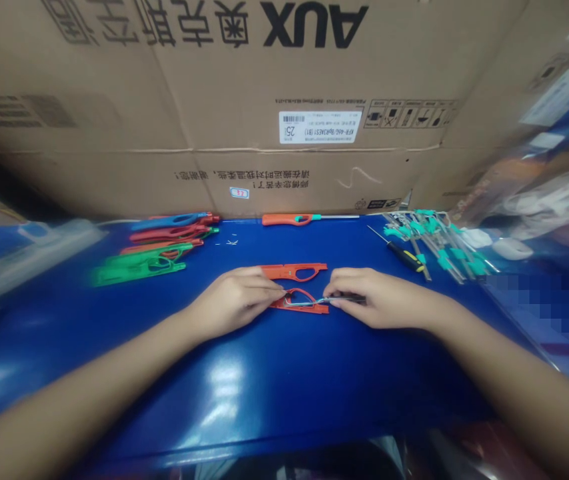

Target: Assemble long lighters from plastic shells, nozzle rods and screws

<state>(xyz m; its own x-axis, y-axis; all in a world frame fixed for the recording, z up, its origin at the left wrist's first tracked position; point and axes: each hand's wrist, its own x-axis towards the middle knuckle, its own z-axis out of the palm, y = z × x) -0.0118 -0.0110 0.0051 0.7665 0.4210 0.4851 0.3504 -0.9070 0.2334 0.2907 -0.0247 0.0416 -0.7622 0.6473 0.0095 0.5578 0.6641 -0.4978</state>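
"Where to anchor things?"
"On the lower orange shell (321, 309), lying on the blue surface (284, 383) between both hands."
"And leftward?"
"Well left of the shell and farther back, piled close: a green casing (139, 267), a red casing (169, 234) and a blue casing (177, 221). Right at the shell's left end, the left hand (237, 298), fingers drawn narrow; cannot tell exactly on what."
"Around the shell itself?"
"Just behind it, nearly parallel, the upper orange shell (280, 272). Farther behind, an orange lighter (282, 219) with a metal tube."
"Then rightward?"
"At the shell's right end, the right hand (379, 298), fingers closed around a slim dark piece (352, 299), too small to name. Farther right and back, a yellow-and-black screwdriver (404, 257), then heaped metal tubes with teal parts (445, 259)."
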